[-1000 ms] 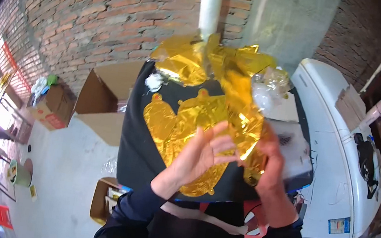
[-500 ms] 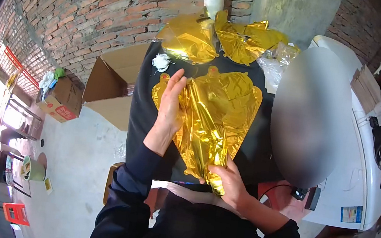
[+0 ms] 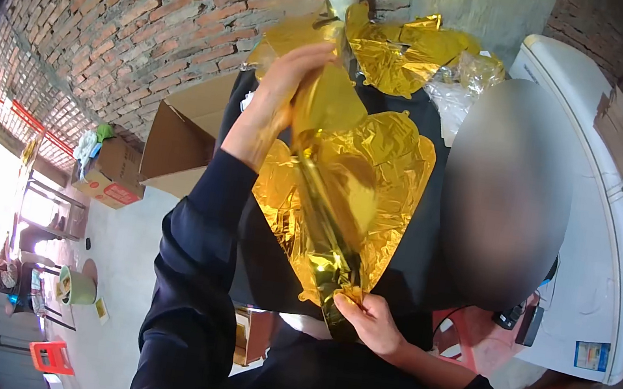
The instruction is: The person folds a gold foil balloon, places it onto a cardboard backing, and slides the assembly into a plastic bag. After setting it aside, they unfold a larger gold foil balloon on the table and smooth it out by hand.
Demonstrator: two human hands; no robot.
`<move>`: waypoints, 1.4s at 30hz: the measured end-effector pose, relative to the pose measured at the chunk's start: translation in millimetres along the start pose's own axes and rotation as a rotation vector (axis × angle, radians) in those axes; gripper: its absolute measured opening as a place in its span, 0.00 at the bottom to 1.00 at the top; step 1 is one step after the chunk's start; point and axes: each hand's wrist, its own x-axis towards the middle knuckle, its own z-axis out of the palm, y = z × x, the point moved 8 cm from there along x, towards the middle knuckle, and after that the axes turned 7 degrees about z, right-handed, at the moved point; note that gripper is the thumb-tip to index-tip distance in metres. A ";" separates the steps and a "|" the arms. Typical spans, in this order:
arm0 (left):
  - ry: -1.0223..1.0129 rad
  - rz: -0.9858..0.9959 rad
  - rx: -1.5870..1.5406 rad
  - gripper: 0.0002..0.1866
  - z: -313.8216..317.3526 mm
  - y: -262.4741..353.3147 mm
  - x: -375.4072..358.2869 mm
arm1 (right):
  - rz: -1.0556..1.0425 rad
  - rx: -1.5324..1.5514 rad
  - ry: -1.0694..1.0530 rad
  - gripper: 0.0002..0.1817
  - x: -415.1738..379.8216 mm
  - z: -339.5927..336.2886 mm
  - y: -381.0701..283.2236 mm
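Observation:
A folded strip of gold foil balloon point(image 3: 319, 227) stretches between my two hands, its upper part raised and blurred by motion. My left hand point(image 3: 277, 98) is at its top end, with fingers curled over the foil. Near the front edge of the black-covered table point(image 3: 411, 276), my right hand point(image 3: 373, 324) pinches the gathered lower end between thumb and fingers. Beneath the strip another flat, wrinkled gold foil balloon point(image 3: 402, 175) lies on the black cloth, narrowing toward me. The white string bundle is mostly hidden behind my left forearm.
More crumpled gold foil point(image 3: 394, 59) and clear plastic bags point(image 3: 452, 99) lie at the table's back. An open cardboard box point(image 3: 184, 137) stands left, a white appliance point(image 3: 596, 266) right. A blurred oval covers part of the right side. Behind rises a brick wall point(image 3: 160, 22).
My left hand has moved up and away, its fingers now curled, and the upper foil has lifted with it. My right hand keeps its pinch, slightly lower. The view has shifted a little.

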 end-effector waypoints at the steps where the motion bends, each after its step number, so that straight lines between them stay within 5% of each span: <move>1: -0.029 -0.018 0.041 0.18 4.4 -5.8 9.9 | 0.056 0.065 -0.004 0.18 0.2 -1.1 4.8; 11: -0.291 -0.430 0.347 0.27 -22.8 -126.0 6.7 | 0.335 0.664 -0.018 0.17 6.5 -13.5 50.0; 15: -0.265 -0.483 0.318 0.12 -37.3 -152.3 -7.2 | 0.336 0.603 -0.009 0.19 11.1 -19.3 44.3; 18: -0.285 -0.408 0.432 0.12 -43.9 -149.0 -1.8 | 0.396 0.658 -0.081 0.21 7.7 -11.3 23.6; 23: -0.166 -0.509 0.559 0.24 -45.8 -135.1 -13.2 | 0.345 0.581 -0.118 0.22 9.5 -5.3 13.7; 30: -0.271 -0.695 0.724 0.31 -49.9 -161.5 -31.7 | 0.293 0.556 -0.146 0.22 12.7 -7.8 5.0; 37: -0.285 -0.646 0.525 0.35 -50.1 -151.7 -69.9 | 0.342 0.724 -0.185 0.21 22.8 -5.6 -19.5; 42: -0.214 -0.723 0.328 0.30 -53.7 -161.3 -106.7 | 0.357 0.730 -0.220 0.20 22.6 -0.5 -4.3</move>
